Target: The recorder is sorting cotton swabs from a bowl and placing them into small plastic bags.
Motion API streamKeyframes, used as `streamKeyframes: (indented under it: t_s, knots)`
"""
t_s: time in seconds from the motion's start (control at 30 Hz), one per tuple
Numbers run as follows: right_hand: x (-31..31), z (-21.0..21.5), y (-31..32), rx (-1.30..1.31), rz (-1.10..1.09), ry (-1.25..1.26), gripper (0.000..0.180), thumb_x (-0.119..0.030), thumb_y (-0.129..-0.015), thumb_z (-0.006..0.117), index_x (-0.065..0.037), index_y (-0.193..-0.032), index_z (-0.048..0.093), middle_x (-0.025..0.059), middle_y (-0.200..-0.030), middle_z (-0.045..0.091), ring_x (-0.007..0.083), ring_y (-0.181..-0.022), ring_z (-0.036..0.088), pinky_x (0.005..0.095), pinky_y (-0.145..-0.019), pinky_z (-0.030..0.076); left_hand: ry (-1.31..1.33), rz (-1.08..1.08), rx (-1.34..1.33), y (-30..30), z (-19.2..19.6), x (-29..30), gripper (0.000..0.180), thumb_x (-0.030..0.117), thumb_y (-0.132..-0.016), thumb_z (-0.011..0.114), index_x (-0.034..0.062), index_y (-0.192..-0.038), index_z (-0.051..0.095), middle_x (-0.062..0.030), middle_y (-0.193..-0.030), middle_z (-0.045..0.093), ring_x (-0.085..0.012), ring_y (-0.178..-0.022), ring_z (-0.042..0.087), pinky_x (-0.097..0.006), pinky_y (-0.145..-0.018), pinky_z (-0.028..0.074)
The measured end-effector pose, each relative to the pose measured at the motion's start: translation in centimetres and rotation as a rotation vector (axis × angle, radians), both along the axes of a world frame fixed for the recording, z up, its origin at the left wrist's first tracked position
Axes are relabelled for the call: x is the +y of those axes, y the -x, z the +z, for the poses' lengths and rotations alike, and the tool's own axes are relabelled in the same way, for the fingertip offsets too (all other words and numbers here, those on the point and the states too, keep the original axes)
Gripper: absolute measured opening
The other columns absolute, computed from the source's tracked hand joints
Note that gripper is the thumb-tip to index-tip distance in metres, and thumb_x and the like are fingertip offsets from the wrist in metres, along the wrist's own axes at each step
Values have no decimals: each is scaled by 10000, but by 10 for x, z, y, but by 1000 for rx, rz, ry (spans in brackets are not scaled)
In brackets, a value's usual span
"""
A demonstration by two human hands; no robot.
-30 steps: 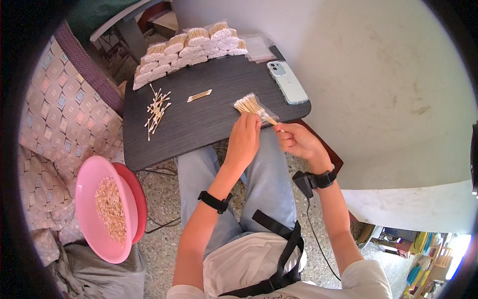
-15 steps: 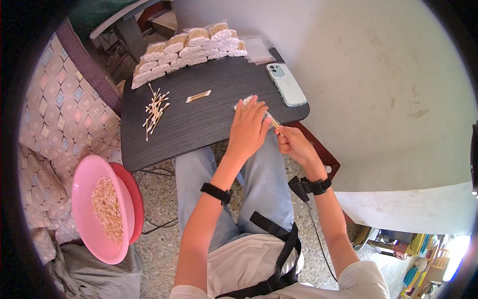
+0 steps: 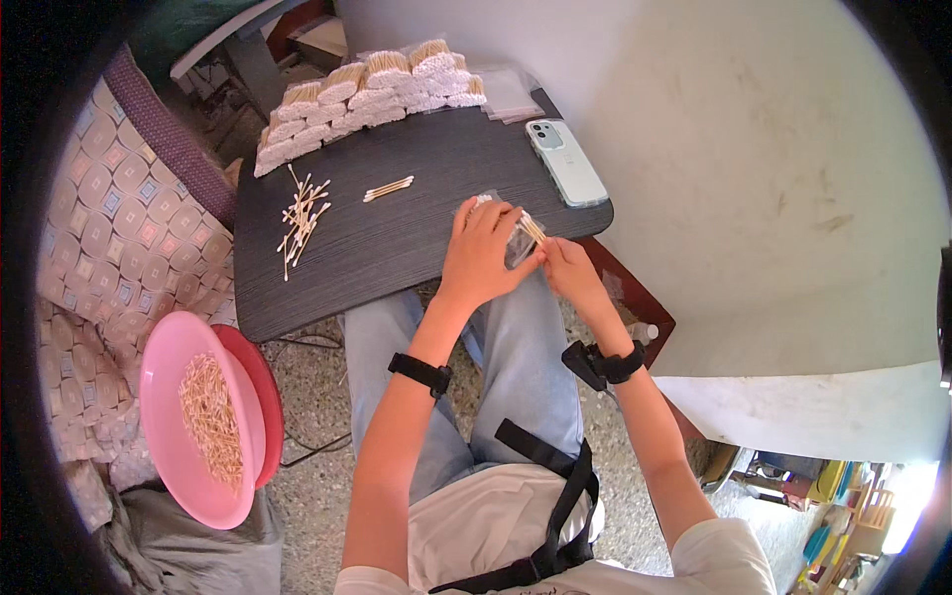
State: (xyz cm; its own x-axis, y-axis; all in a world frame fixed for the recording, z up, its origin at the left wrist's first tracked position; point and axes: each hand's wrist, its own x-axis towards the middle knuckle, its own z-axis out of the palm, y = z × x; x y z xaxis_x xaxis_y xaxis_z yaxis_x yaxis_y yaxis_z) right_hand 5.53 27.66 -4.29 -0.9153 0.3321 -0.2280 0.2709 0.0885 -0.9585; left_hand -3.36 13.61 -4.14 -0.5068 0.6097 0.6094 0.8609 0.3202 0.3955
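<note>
At the near right edge of the dark table [image 3: 416,243], my left hand [image 3: 481,256] curls over a small clear plastic bag [image 3: 516,251] of cotton swabs, covering most of it. White swab tips show past its fingers. My right hand [image 3: 577,278] pinches a few cotton swabs [image 3: 534,230] by their lower ends, their other ends at the bag; whether they are inside it I cannot tell. A short row of swabs [image 3: 389,188] lies left of my hands, and a loose scatter of swabs [image 3: 300,218] lies farther left.
Stacked packs of swabs [image 3: 372,104] line the table's far edge, with flat clear bags [image 3: 506,96] beside them. A pale phone [image 3: 570,169] lies at the right by the wall. On the lower left, a pink basin [image 3: 164,436] holding many swabs overlaps a red one [image 3: 266,407].
My right hand has moved slightly left and up with its swabs, closer to my left hand. More of the clear bag shows between the hands, and the view has shifted slightly.
</note>
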Motion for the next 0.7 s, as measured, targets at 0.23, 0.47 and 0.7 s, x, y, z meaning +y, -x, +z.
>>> streamKeyframes:
  t_s: [0.23,0.47,0.7]
  knots:
    - [-3,-2,2,19,-40,-36,345,-268,-963,402,-4,-809,560,45,-606,488,136,-538,458,306,-519,384,6,7,11,2,-5,-2,419,282,-836,575,-20,-1125,577,-123,-1117,579,-250,-1112,499,-436,-1061,256]
    - [-15,-5,5,161,-39,-713,279,-245,-969,381,-37,-855,528,205,-660,589,374,-637,613,442,-573,473,-28,47,4,3,-9,1,326,185,-882,504,-24,-1121,579,-120,-1115,595,-245,-1094,514,-423,-1034,283]
    - [-29,4,-1,14,-10,-1154,220,-210,-955,411,-38,-828,464,161,-655,614,347,-616,636,443,-511,507,-69,99,-22,1,-8,4,295,171,-916,464,-15,-1106,592,-109,-1099,612,-236,-1079,527,-412,-988,317]
